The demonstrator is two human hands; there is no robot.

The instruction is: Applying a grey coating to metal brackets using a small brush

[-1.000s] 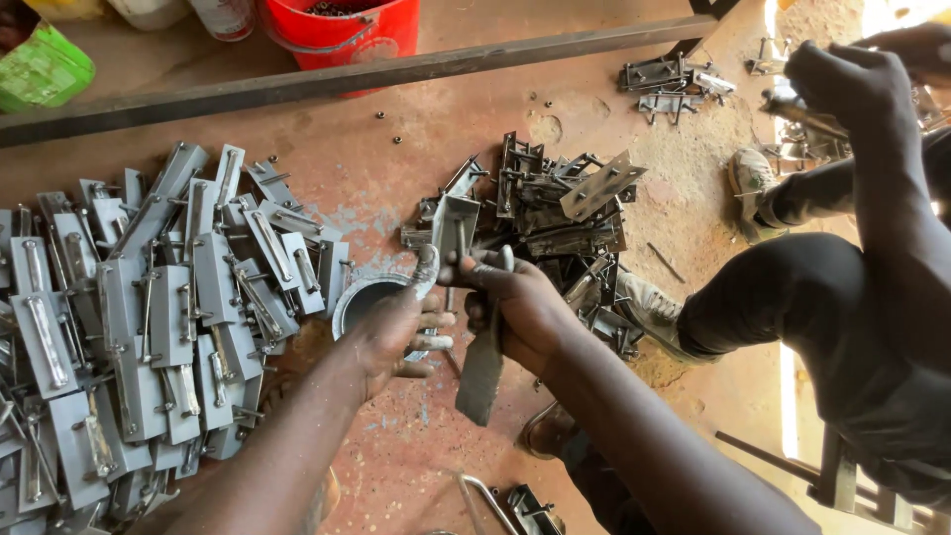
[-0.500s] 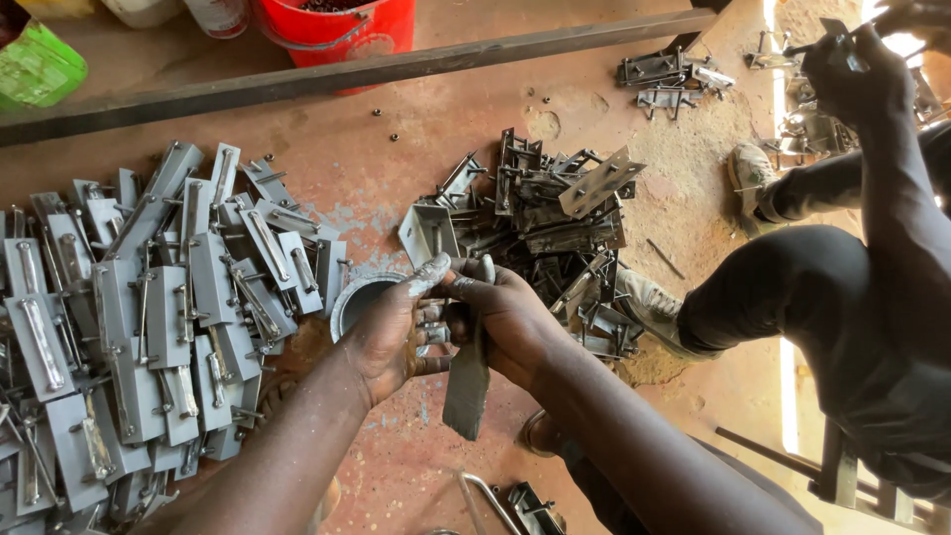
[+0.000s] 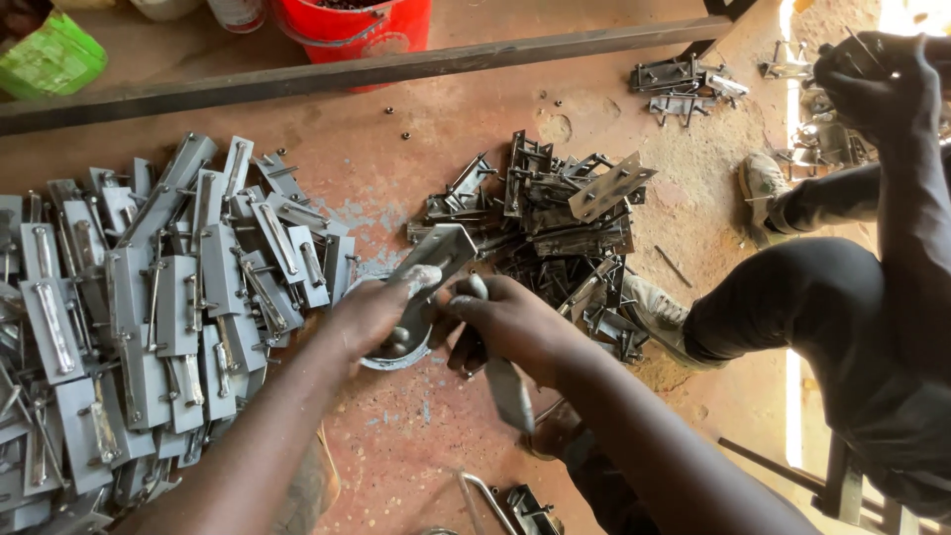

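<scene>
In the head view, the left hand (image 3: 381,312) gripped a flat grey metal plate (image 3: 436,260) whose long axis rose from the hand up and to the right. The right hand (image 3: 500,322), touching the left, was clenched on a metal bar (image 3: 510,391) pointing down and slightly right. A small round tin (image 3: 401,352) lay just beneath both hands on the floor (image 3: 436,99).

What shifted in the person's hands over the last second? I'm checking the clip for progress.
The flat grey metal latch plate tipped from upright to slanting left across the left hand. The right hand kept its grip on the plate's lower bar. Both piles of metal parts stayed put.
</scene>
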